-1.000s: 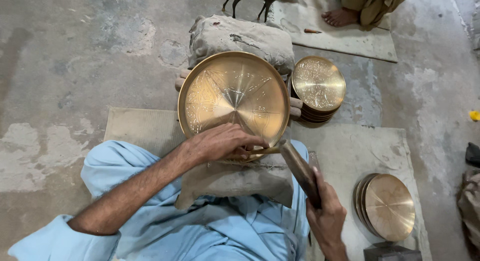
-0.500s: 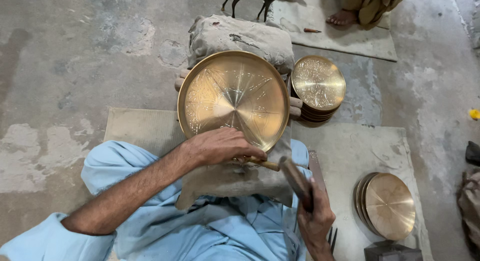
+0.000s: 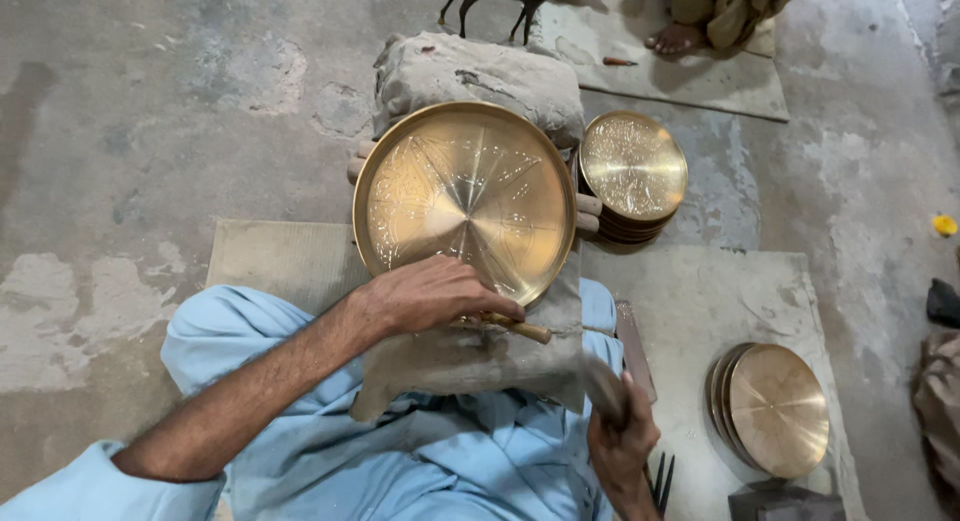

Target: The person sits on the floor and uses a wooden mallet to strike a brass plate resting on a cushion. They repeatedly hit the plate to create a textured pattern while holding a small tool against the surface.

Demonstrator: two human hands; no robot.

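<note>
right hand (image 3: 622,443) nearest me, fist wrapped on a blurry hammer (image 3: 603,386) just right of the tray's near rim | left hand (image 3: 432,295) pinching a chisel (image 3: 515,327) down on that rim | big brass tray (image 3: 467,198) sits on a padded block (image 3: 478,76) | plate stack (image 3: 633,172) right of tray, another stack (image 3: 772,409) lower right

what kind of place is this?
Probably a floor-level metal-engraving workshop. The left hand steadies a tool against a large brass plate, stacks of brass plates stand nearby, and the bare concrete floor is worn.
</note>
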